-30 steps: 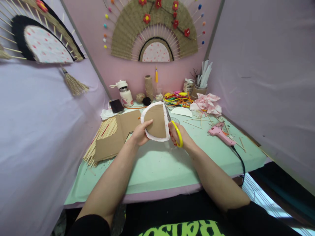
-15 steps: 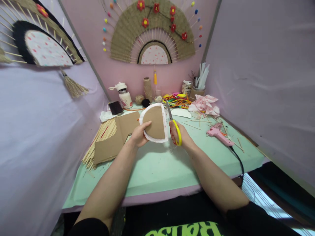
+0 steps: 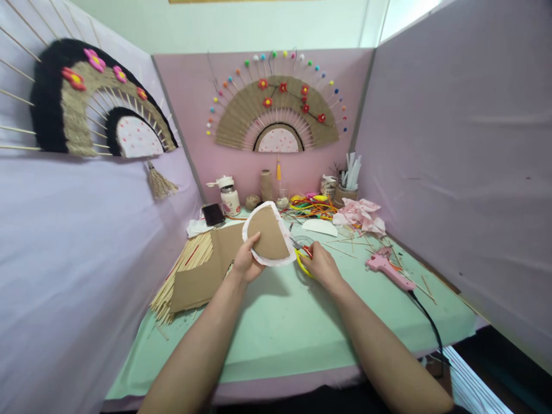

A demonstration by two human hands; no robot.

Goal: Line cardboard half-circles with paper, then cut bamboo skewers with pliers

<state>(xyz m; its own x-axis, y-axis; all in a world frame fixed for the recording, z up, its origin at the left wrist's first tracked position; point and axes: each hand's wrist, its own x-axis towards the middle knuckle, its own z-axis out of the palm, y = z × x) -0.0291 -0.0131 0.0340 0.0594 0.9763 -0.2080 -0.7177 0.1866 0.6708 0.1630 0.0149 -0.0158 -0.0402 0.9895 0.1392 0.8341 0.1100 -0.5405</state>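
My left hand [image 3: 249, 261] grips the lower left edge of a half-round cardboard piece [image 3: 269, 234], its thumb on the brown face. A white rim runs around the piece, whose straight side is turned to the right and tilted. My right hand [image 3: 319, 264] is closed on the yellow handles of the scissors [image 3: 304, 265]. The scissors' blades point up and left, close by the piece's right edge; whether they touch it I cannot tell. Both hands are above the green tabletop [image 3: 276, 339].
Cut cardboard [image 3: 198, 286] lies over thin sticks [image 3: 166, 287] at left. A pink glue gun [image 3: 390, 271] with a black cord is at right. Behind are a white half-disc [image 3: 319, 227], crumpled pink paper [image 3: 360, 215], colourful stems [image 3: 313, 208] and an open bottle [image 3: 230, 198].
The view has tilted up, showing more wall. The scissors have turned from upright to pointing left, nearer the piece's edge. The cardboard piece has tilted, still in my left hand.
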